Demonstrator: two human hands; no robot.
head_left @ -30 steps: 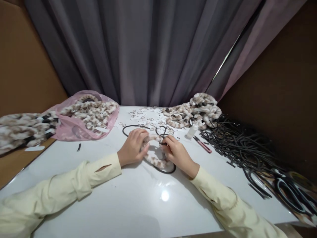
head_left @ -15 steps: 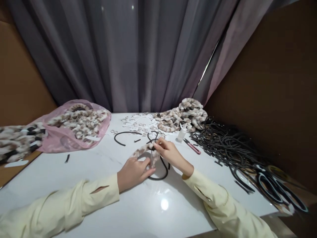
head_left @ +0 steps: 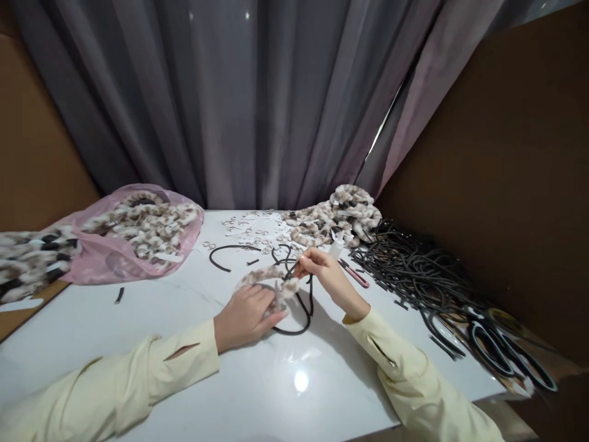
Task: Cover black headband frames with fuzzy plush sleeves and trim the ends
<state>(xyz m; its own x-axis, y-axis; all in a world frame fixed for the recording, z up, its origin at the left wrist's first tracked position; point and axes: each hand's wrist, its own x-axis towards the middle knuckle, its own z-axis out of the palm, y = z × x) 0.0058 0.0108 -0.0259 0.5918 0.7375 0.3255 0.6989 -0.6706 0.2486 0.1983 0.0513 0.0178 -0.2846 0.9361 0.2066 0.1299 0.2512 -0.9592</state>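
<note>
Our right hand [head_left: 322, 273] has lifted the furry sleeve [head_left: 269, 279] end; our left hand [head_left: 246, 313] pins its near end on the black headband [head_left: 299, 313].

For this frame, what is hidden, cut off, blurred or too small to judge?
Head view only:
- Left hand: its fingertips lie over the furry headband, so the grip under them is hidden.
- Right hand: what its fingertips pinch is too small to tell.
- Small metal rings: too small to count.
- Furry pile at the left: cut off by the left edge and blurred.
- Scissors: blurred near the table's right corner.
</note>
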